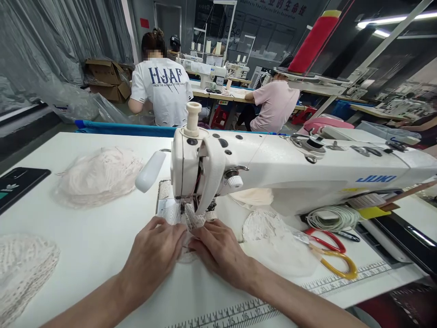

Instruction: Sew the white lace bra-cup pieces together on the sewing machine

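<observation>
Lace piece (191, 223), white and openwork, lies flat on the table (102, 241) under the needle end of the sewing machine (273, 168), near the middle of the front edge. Only a narrow strip shows between the hands; the rest is covered. Pattern is fine mesh, slightly puckered at the presser foot.

Left hand (155, 248) lies palm down, fingers together, pressing the lace flat just left of the needle. Right hand (218, 248) lies palm down just beside it, fingertips pinning the lace from the right. The two hands nearly touch at the fingertips.

Writing: "JUKI" in blue on the machine arm, toward the right edge. A printed ruler (239, 312) with numbers 15, 16, 17 runs along the front edge. A person's white T-shirt (164, 91) beyond the far edge reads "HJAF" with smaller print below, too small to read fully.

Around: a pale pink lace cup (99, 175) sits toward the left-rear, another white lace cup (20, 269) at the front-left corner. More lace pieces (269, 232) lie just right of the right hand. Red-handled scissors (324, 239) and yellow-handled scissors (337, 264) lie near the right edge, next to a coil of white cord (332, 217). A dark phone (17, 184) rests at the left edge.
</observation>
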A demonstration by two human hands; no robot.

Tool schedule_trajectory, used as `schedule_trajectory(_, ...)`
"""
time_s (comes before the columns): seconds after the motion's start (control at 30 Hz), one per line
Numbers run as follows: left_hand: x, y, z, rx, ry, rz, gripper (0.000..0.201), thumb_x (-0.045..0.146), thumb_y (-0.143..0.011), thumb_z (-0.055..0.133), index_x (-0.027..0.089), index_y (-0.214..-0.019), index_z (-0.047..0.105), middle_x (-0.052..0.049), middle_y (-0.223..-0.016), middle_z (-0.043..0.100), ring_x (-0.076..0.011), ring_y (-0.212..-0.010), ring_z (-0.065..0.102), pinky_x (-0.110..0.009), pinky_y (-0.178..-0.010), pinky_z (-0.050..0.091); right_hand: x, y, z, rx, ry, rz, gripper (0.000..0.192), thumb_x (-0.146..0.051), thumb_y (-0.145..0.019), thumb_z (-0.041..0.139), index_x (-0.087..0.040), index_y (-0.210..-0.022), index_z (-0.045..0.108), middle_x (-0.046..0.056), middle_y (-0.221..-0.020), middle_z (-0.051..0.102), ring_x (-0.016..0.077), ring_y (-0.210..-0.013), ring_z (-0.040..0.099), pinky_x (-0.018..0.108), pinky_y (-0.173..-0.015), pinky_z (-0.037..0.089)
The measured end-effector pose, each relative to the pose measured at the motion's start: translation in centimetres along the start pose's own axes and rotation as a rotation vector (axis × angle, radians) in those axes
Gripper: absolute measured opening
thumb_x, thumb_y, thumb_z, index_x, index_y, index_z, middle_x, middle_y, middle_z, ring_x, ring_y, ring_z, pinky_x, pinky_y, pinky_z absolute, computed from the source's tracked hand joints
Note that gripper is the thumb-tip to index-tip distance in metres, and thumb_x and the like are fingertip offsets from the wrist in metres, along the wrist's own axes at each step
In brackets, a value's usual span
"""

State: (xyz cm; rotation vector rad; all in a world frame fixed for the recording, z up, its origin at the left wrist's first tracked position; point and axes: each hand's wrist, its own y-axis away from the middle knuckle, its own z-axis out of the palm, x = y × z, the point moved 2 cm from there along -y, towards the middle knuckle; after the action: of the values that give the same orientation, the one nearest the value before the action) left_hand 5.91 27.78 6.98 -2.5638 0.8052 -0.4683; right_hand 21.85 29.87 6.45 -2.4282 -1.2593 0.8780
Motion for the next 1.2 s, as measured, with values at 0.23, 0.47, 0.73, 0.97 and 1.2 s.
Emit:
schedule_trajectory(0.23,1.0,2.1,0.3,0.031,0.03,0.007,0.03,0.013,-0.096,0.035,0.019,-0.08,0.06,-0.001,-0.087,0.068,-0.0152,-0.09,0.062,-0.039,-0.088,0.035,-0.6,1.7,-0.6,-0.067,0.051,-0.172,0.019,-0.009,-0.094,0.04,-0.014,-0.092,0.058,0.004,-0.091,0.068,0.014,-0.084,0.058,0.032,-0.08,0.039)
schedule_trajectory(0.47,1.1,3.2,0.0,0.077,0.038,0.105,0.017,0.008,-0.092,0.047,0.014,-0.09,0.064,-0.005,-0.095,0.07,-0.0197,-0.102,0.06,-0.041,-0.09,0.037,-1.0,2.2,-0.6,-0.093,0.063,-0.172,0.015,-0.01,-0.091,0.047,-0.012,-0.089,0.061,0.005,-0.095,0.067,0.0145,-0.086,0.056,0.032,-0.076,0.038)
schedule_trajectory(0.73,1.3,3.5,0.3,0.058,-0.054,0.184,0.026,0.001,-0.093,0.039,0.008,-0.097,0.063,-0.01,-0.1,0.071,-0.0216,-0.1,0.061,-0.042,-0.087,0.039,-1.2,2.2,-0.2,-0.081,0.114,-0.214,0.006,-0.01,-0.086,0.056,-0.011,-0.085,0.061,0.004,-0.088,0.067,0.0139,-0.08,0.056,0.033,-0.071,0.037)
schedule_trajectory(0.97,1.1,4.3,1.0,0.038,-0.119,0.209,0.025,0.003,-0.092,0.041,0.011,-0.096,0.065,-0.008,-0.103,0.07,-0.0222,-0.101,0.06,-0.044,-0.091,0.041,-1.5,2.2,-0.4,-0.119,0.155,-0.239,0.014,-0.01,-0.089,0.05,-0.012,-0.082,0.061,0.003,-0.082,0.065,0.0135,-0.074,0.055,0.033,-0.067,0.036)
schedule_trajectory(1.2,1.1,4.6,1.2,0.056,-0.085,0.23,0.024,0.007,-0.092,0.042,0.013,-0.096,0.065,-0.007,-0.102,0.069,-0.021,-0.1,0.06,-0.042,-0.091,0.04,-1.5,2.2,-0.4,-0.124,0.165,-0.258,0.011,-0.012,-0.09,0.051,-0.014,-0.083,0.06,0.001,-0.081,0.064,0.0122,-0.072,0.053,0.032,-0.067,0.034)
